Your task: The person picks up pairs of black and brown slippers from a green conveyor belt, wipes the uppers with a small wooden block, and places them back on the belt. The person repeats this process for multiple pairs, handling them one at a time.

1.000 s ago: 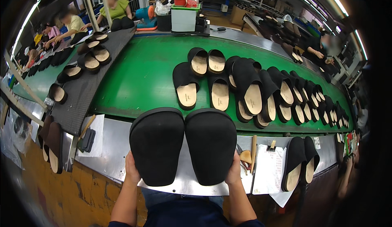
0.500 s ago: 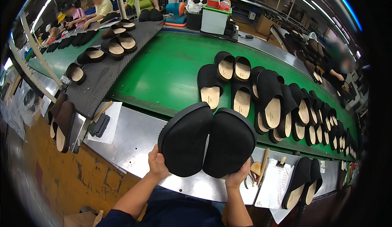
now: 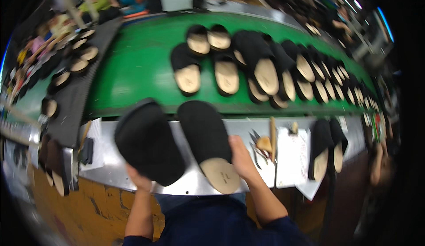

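Currently, in head view (a bit blurred), your L hand [image 3: 139, 178] grasps the L slipper [image 3: 148, 144] at its lower edge; the fingertips are mostly hidden under it. Your R hand [image 3: 242, 157] grasps the R slipper [image 3: 214, 157] by its outer edge, w/ fingers partly hidden. Both black slippers are in front of you, over the metal worktop [image 3: 108, 168], side by side w/ a narrow gap btw. them. The R one shows its pale insole, heel end toward you; the L one shows only black surface. Near your R hand lie a pliers-like tool [image 3: 255, 139] and a wooden stick [image 3: 273, 135], then a clipboard w/ papers [image 3: 292, 159] and another black pair [image 3: 319, 153]. Beyond, many similar slippers [image 3: 265, 73] are on the green surface [image 3: 137, 64].
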A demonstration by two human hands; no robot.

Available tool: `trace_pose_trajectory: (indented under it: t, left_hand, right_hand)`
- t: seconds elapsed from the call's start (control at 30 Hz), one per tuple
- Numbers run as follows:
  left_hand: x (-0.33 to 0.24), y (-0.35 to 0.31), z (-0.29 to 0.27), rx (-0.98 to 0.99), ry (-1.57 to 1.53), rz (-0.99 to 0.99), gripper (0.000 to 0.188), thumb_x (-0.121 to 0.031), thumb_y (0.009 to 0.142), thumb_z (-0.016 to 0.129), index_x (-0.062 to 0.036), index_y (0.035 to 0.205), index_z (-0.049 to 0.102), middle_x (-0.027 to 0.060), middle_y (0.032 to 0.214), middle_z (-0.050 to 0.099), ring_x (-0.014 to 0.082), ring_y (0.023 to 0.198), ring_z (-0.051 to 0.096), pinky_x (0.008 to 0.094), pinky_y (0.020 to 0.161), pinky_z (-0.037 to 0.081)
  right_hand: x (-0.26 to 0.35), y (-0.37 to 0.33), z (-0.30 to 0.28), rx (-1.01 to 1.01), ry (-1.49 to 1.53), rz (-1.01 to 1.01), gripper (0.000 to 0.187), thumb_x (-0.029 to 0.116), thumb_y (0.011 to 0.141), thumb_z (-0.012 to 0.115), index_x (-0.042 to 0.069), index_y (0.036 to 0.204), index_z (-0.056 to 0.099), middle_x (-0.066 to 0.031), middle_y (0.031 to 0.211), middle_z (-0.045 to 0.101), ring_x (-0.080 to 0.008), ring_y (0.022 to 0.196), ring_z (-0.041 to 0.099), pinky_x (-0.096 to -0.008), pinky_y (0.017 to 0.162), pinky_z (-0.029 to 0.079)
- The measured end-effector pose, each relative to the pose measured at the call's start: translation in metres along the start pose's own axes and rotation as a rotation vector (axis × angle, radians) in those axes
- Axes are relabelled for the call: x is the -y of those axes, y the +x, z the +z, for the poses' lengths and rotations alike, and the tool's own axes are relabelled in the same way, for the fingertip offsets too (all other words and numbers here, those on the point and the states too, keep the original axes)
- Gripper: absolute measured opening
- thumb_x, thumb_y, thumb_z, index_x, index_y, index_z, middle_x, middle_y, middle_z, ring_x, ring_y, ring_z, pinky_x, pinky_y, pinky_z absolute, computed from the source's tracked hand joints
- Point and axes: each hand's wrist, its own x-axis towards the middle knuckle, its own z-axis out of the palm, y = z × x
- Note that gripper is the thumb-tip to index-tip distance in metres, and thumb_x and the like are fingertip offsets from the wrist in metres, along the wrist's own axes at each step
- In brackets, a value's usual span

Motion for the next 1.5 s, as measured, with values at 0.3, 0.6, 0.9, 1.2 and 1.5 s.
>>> trace_pose_trajectory:
  t: [0.3, 0.6, 0.9, 1.2, 1.5]
  left_hand:
    - [-0.038, 0.056, 0.019, 0.096, -0.142, -0.015, 0.064, -0.053, 0.101, 0.036, -0.0068, 0.144, 0.038, 0.0114, 0.142, 0.047, 0.0244, 0.127, 0.049, 0.0375, 0.108, 0.039]
    - [-0.063, 0.052, 0.026, 0.352, -0.608, 0.199, 0.059, -0.047, 0.100, 0.040, -0.0059, 0.142, 0.041, 0.0116, 0.137, 0.052, 0.0221, 0.126, 0.051, 0.0405, 0.107, 0.042]
    - [-0.106, 0.075, 0.042, 0.131, 0.093, 0.339, 0.059, -0.033, 0.098, 0.050, 0.0028, 0.142, 0.036, 0.0195, 0.137, 0.049, 0.0259, 0.122, 0.055, 0.0385, 0.103, 0.045]
    - [-0.126, 0.084, 0.092, 0.108, 0.434, 0.441, 0.045, -0.020, 0.085, 0.074, 0.0020, 0.119, 0.054, 0.0103, 0.113, 0.058, 0.0179, 0.105, 0.057, 0.0293, 0.095, 0.044]
    - [-0.126, 0.104, 0.126, 0.308, 0.349, 0.271, 0.059, -0.012, 0.077, 0.080, -0.0009, 0.127, 0.051, 0.0112, 0.112, 0.063, 0.0185, 0.102, 0.062, 0.0308, 0.089, 0.050]
  right_hand:
    - [0.002, -0.020, -0.070, -0.365, -0.664, -0.157, 0.018, 0.013, 0.089, 0.065, 0.003, 0.103, 0.065, -0.0137, 0.097, 0.059, -0.0270, 0.074, 0.061, -0.0369, 0.069, 0.050]
    - [-0.005, -0.029, -0.085, -0.336, -0.951, -0.128, 0.031, 0.015, 0.082, 0.071, 0.005, 0.110, 0.063, -0.0128, 0.104, 0.058, -0.0321, 0.091, 0.059, -0.0403, 0.077, 0.049]
    - [0.001, -0.023, -0.105, -0.246, -0.713, 0.061, 0.027, 0.022, 0.089, 0.065, 0.003, 0.108, 0.064, -0.0142, 0.091, 0.062, -0.0309, 0.080, 0.063, -0.0414, 0.069, 0.050]
    - [-0.013, -0.022, -0.081, -0.295, -0.819, -0.273, 0.021, 0.016, 0.084, 0.069, 0.003, 0.101, 0.065, -0.0122, 0.090, 0.061, -0.0294, 0.081, 0.060, -0.0390, 0.072, 0.049]
    - [-0.015, -0.017, -0.081, -0.252, -0.946, -0.334, 0.018, 0.010, 0.084, 0.064, 0.001, 0.099, 0.064, -0.0182, 0.094, 0.060, -0.0372, 0.092, 0.057, -0.0452, 0.081, 0.046]
